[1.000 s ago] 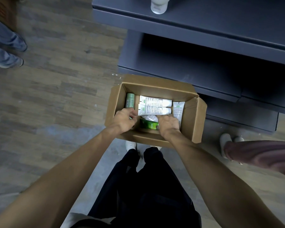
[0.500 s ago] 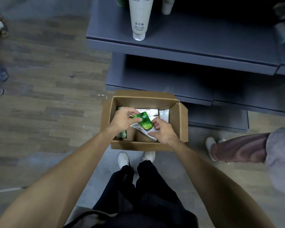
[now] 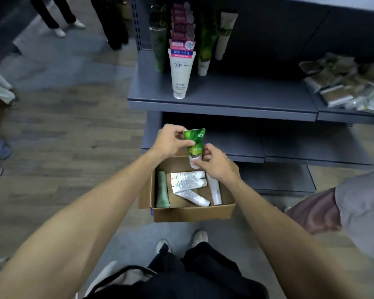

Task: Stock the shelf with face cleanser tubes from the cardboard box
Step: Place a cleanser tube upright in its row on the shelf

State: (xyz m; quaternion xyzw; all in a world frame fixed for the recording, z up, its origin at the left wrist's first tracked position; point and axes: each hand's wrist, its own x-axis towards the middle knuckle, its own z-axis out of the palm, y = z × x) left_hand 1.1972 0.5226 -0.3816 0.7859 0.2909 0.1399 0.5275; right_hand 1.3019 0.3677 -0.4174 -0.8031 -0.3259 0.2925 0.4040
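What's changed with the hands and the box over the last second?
The green tube has come up out of the cardboard box: the left hand holds its upper part, the right hand its cap end, upright above the box. The white tubes and the pale green tube still lie inside.

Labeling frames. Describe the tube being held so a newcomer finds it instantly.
Start at the cardboard box on the floor below the grey shelf. Just above it both hands hold one upright green tube, cap down. It alone is bright green; the tubes left in the box are white or pale green.
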